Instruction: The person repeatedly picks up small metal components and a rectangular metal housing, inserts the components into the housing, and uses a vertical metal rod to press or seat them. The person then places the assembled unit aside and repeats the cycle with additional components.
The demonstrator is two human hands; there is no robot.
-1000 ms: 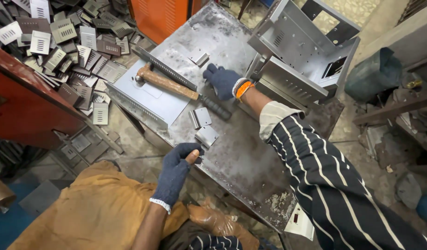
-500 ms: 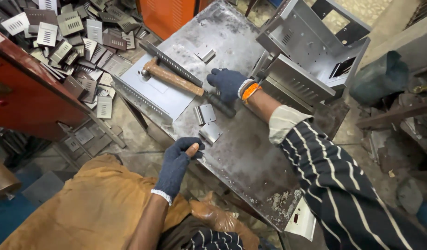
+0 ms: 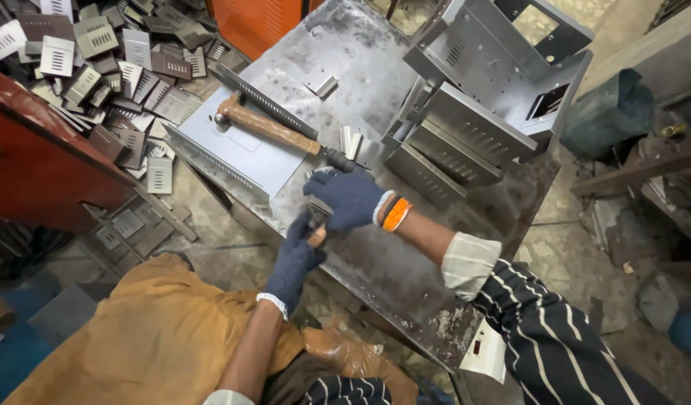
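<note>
Small metal bracket [image 3: 316, 215], mostly hidden, in closed grip of left hand [image 3: 296, 259] and right hand [image 3: 345, 196].

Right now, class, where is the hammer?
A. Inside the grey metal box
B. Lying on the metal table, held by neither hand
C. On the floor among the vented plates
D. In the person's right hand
B: the hammer lies on a flat sheet on the table, while the left hand and right hand meet over a small metal piece nearer the table's edge.
</note>
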